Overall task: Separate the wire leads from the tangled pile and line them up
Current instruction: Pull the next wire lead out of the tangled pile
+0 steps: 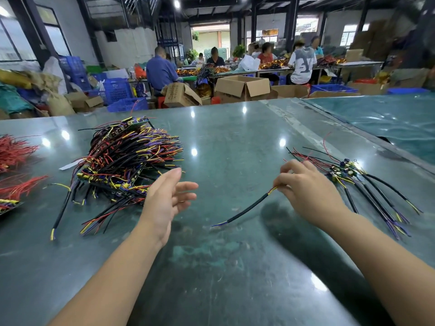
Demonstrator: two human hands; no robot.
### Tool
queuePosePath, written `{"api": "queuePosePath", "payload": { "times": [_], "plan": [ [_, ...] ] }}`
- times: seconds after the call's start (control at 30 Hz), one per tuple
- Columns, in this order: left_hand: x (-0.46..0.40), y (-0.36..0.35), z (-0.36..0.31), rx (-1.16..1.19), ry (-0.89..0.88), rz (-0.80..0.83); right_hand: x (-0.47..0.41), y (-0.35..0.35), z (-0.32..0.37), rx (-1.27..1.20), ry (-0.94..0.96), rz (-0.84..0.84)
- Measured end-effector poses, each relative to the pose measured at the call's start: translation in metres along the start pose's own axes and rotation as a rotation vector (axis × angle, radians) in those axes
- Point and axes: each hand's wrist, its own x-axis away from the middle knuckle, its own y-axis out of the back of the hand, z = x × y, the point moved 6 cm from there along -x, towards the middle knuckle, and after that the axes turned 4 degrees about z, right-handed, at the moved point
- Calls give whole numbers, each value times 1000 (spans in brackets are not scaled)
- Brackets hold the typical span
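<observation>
A tangled pile of wire leads, black, red, yellow and purple with small circuit boards, lies on the green table at centre left. My left hand hovers at the pile's right edge, fingers relaxed, holding nothing. My right hand pinches one wire lead, a black cable with yellow and blue ends that droops to the tabletop. To the right, several separated leads lie side by side, boards at the far end.
Bundles of red wires lie at the table's left edge. A second table covered in clear plastic adjoins at the right. Beyond the far edge are cardboard boxes, blue crates and seated workers at long tables.
</observation>
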Motion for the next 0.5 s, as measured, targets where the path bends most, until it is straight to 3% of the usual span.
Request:
{"api": "queuePosePath", "payload": {
  "times": [0.27, 0.5],
  "plan": [
    [-3, 0, 6, 17, -9, 5, 3, -9, -44, -42, -276, 109],
    [-6, 3, 8, -3, -22, 5, 5, 22, -50, -81, -448, -273]
  ]
}}
